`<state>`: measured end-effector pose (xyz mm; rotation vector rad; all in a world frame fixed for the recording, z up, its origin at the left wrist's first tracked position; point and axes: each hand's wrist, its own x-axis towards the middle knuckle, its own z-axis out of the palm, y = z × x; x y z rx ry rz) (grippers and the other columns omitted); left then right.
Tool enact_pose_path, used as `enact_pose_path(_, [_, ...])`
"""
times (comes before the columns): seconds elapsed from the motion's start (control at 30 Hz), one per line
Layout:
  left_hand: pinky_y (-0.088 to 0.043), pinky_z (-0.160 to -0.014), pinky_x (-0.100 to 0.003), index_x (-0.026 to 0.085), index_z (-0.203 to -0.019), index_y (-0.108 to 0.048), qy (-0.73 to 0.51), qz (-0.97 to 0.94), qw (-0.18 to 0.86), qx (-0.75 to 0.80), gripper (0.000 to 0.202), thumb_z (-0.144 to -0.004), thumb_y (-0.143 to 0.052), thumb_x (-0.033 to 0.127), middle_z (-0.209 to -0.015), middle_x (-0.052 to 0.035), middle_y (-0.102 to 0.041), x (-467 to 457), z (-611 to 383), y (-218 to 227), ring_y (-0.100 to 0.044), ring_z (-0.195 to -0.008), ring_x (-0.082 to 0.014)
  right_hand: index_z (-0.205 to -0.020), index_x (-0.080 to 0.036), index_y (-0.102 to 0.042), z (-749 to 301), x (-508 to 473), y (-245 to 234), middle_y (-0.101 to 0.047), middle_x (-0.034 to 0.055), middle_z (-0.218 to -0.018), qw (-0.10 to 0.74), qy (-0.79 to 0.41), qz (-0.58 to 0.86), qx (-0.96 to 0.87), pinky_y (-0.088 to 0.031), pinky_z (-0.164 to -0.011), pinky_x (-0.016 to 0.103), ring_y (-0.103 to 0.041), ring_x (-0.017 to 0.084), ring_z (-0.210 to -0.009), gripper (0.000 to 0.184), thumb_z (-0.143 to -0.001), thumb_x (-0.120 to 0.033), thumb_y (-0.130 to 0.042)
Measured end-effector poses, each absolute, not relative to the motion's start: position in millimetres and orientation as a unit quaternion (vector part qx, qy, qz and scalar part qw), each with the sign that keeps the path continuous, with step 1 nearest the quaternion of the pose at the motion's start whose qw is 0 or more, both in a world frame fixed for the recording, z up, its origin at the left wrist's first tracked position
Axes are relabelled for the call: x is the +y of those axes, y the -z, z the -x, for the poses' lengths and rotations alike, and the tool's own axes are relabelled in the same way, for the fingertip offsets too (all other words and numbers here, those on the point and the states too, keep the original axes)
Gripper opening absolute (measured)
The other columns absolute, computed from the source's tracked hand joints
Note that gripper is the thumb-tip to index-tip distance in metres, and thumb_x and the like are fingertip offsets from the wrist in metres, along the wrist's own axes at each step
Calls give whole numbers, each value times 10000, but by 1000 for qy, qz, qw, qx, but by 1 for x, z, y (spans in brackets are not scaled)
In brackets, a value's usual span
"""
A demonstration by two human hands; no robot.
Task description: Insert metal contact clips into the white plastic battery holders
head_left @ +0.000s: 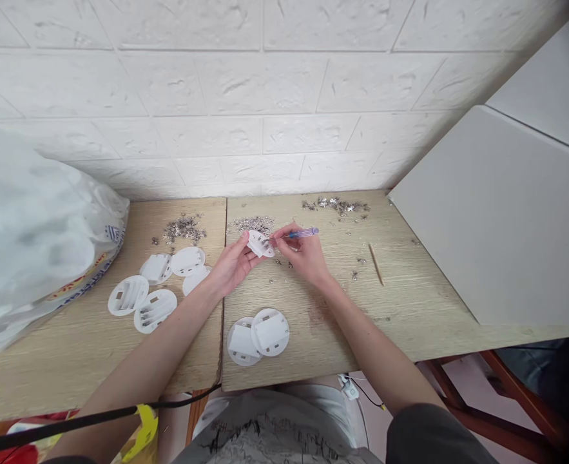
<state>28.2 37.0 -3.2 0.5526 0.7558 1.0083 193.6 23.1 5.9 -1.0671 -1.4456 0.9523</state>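
Note:
Pinched between the thumb and fingers of my left hand (233, 267) is a round white plastic battery cover (260, 243), tilted with its compartment side up. My right hand (303, 254) grips a slim pen-like tool (306, 232) with a clear bluish-purple barrel. Its front end reaches the cover, where small metal pieces show; the exact tip is too small to make out. Just behind the cover lies a pile of small metal contacts (255, 224). Two more white covers (270, 332) overlap near the table's front edge, and several others (155, 310) lie left of my left forearm.
Further metal pieces form piles at the back left (185, 229) and back right (337, 205). A thin wooden stick (376, 264) lies on the right. A big plastic bag (37, 238) bulges at the left, and a white panel (501, 225) stands at the right. A black cable (178, 403) crosses the front.

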Motion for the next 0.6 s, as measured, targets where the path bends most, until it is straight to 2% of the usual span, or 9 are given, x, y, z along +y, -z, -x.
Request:
enact_pose_path(0.37, [-457, -1022, -405, 96, -925, -690, -459, -287, 767, 344, 232, -853, -613, 303, -1035, -166, -707, 37, -27, 6, -643, -1068, -236, -809, -197, -606, -193, 24, -2, -705, 54, -849, 516, -424, 461, -584, -569, -748, 335, -705, 200, -814, 98, -786, -291, -625])
enact_pose_path(0.6, [-474, -1009, -402, 128, -960, -667, -483, -241, 766, 350, 256, -849, -614, 353, -1048, -140, -702, 38, -28, 4, -654, -1043, -226, -816, -192, -597, -194, 24, -3, -716, 52, -847, 556, -458, 448, -529, -566, -791, 342, -705, 194, -819, 162, -777, -343, -640])
